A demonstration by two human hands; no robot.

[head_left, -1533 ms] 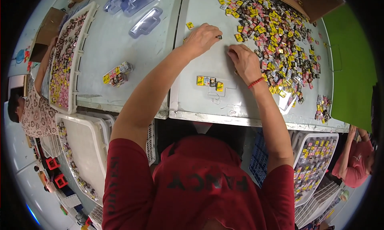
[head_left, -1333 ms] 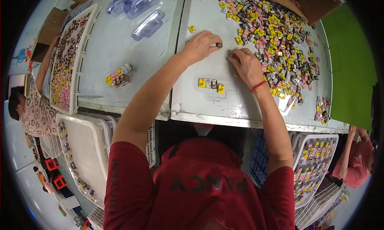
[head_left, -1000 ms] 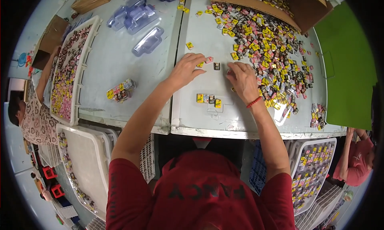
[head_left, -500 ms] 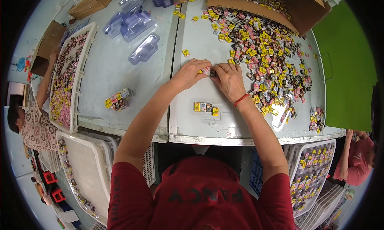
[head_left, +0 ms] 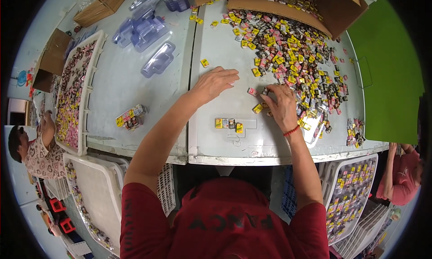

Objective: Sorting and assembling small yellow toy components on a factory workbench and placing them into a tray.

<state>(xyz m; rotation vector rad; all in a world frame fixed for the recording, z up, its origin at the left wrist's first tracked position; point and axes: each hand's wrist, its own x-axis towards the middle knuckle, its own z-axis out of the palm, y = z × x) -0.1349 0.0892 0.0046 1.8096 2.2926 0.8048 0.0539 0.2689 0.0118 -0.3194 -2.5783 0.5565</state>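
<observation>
My right hand [head_left: 282, 106] pinches a small black box [head_left: 265, 92] between thumb and fingers, at the left edge of a loose pile of tiny boxes [head_left: 292, 56]. Close beside it on the table lie a pink box [head_left: 252, 92] and a yellow box [head_left: 257, 108]. Over the bare tabletop, my left hand [head_left: 215, 84] is open, fingers stretched toward the right, with nothing seen in it. Nearer to me lies a clear plastic tray [head_left: 250, 123] with a short row of yellow, pale and black boxes at its left and a yellow box [head_left: 239, 128] below the row.
A filled clear pack [head_left: 131, 116] lies on the left table, with stacked clear trays [head_left: 146, 31] behind. An open carton [head_left: 337, 11] stands at the far right. White crates [head_left: 85, 97] hold more boxes. Other people sit at the far left and far right.
My hands have come apart. The right one has moved right and nearer with the black box; a pink and a yellow box now show beside it. The left hand no longer touches a box.
</observation>
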